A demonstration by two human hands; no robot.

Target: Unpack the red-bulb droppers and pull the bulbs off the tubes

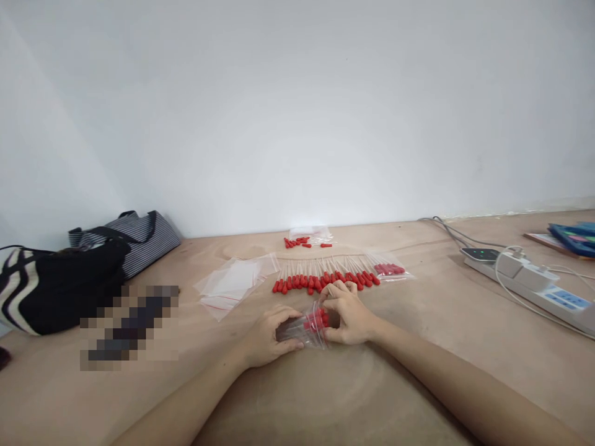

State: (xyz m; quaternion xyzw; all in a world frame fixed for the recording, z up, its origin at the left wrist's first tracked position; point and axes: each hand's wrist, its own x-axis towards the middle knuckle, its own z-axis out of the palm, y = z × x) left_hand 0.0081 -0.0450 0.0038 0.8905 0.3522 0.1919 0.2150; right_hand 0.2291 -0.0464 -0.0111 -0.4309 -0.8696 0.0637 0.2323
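Between my hands, low over the table, is a clear zip bag [297,331] with several red-tipped sticks [317,319] in it, their red ends toward the right at the bag's mouth. My left hand [267,337] grips the bag's left part, thumb below and fingers above. Curled round the mouth end, my right hand [351,314] has its fingertips and thumb on the bag's edge beside the red ends. Just beyond lies a row of loose sticks [325,282] with pale thin stems and red tips facing me. A filled clear bag [393,271] lies at the row's right end.
Flat clear bags [237,282] lie left of the row. Loose red pieces [296,241] and another clear bag [311,234] are near the wall. Black bag [69,288] and striped bag [151,241] stand left; a power strip [534,282] with cables lies right, blue items [574,238] behind.
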